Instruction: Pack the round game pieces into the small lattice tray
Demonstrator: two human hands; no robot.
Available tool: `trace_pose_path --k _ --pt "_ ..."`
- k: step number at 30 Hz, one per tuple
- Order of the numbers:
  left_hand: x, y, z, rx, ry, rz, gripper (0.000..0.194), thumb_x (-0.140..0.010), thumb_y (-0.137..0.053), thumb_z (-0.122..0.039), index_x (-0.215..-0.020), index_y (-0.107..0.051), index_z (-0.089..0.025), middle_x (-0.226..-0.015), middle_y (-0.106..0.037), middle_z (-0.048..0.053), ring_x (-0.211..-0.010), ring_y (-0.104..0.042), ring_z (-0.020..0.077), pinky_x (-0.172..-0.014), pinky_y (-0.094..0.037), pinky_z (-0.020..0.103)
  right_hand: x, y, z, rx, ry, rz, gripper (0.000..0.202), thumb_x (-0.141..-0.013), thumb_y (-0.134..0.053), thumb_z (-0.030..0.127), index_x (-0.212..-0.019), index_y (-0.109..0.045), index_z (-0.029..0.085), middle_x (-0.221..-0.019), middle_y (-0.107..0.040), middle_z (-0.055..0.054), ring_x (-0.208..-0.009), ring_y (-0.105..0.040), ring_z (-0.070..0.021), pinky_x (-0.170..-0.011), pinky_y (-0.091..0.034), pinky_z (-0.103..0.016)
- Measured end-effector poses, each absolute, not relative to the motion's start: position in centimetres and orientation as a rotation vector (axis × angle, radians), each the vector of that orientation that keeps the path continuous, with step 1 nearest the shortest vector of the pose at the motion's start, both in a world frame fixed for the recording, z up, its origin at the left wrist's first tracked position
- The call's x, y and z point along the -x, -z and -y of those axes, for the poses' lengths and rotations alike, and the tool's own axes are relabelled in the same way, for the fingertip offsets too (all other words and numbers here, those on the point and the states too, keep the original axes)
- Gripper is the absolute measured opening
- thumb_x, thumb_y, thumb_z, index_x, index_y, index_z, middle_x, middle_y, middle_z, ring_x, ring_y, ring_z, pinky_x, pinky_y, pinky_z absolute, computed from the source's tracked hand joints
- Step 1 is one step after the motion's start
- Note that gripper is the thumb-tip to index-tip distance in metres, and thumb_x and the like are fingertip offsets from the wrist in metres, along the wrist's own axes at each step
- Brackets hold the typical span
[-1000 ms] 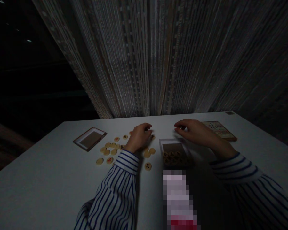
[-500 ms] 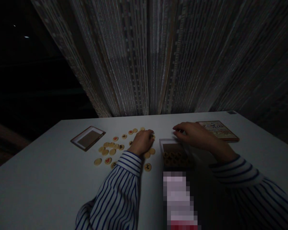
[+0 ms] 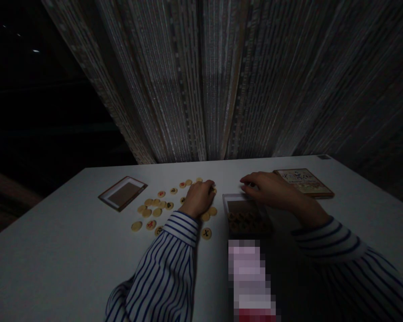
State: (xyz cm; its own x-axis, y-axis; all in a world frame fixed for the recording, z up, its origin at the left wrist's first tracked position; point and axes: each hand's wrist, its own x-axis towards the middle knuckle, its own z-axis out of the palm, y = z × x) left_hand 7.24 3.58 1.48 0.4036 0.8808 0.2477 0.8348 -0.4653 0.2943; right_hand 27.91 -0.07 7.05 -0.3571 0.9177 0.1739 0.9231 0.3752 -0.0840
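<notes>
Several round wooden pieces [image 3: 157, 212] with red or black characters, some face down, lie scattered on the white table. My left hand [image 3: 199, 197] rests over the right part of this group, fingers curled by a piece [image 3: 214, 190] at its fingertips; whether it grips that piece is hidden. To the right stands an open clear-edged box [image 3: 225, 208] with rows of pieces [image 3: 243, 222] in its near part. My right hand [image 3: 267, 190] hovers over the box's far right corner, thumb and fingers curved with a small gap, and nothing shows between them.
An open lid or tray [image 3: 122, 193] lies on the left of the table [image 3: 70, 250]. A flat printed box [image 3: 305, 182] is at the right, beyond my right hand. A striped curtain [image 3: 215, 80] hangs behind the table. A blurred pixel patch covers the bottom middle.
My right hand has shifted very slightly left. My left hand and the scattered pieces look nearly the same.
</notes>
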Motion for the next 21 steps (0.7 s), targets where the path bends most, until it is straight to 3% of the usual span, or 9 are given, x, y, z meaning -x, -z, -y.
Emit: trace_pose_path --k 8,21 --pt "-6.9 -3.2 -3.2 -2.550 -0.735 -1.490 0.034 -0.080 -0.051 -0.019 -0.114 -0.054 -0.016 -0.102 -0.065 0.009 -0.096 -0.058 0.0224 -0.085 -0.043 0.035 -28.3 -6.7 0.0 1.599 0.039 2.456 0.034 -0.084 -0.043 0.035 -0.105 -0.063 0.017 -0.101 -0.068 -0.009 -0.091 -0.061 -0.0230 -0.077 -0.045 -0.036" --pt "-7.9 -6.0 -1.5 -2.590 -1.086 -1.260 0.033 -0.081 -0.054 -0.021 -0.114 -0.052 -0.018 -0.102 -0.065 0.007 -0.094 -0.060 0.0183 -0.086 -0.044 0.032 -27.9 -7.6 1.0 1.587 0.007 2.438 0.034 -0.084 -0.043 0.034 -0.108 -0.062 0.018 -0.103 -0.067 -0.008 -0.094 -0.060 -0.0230 -0.079 -0.044 -0.035"
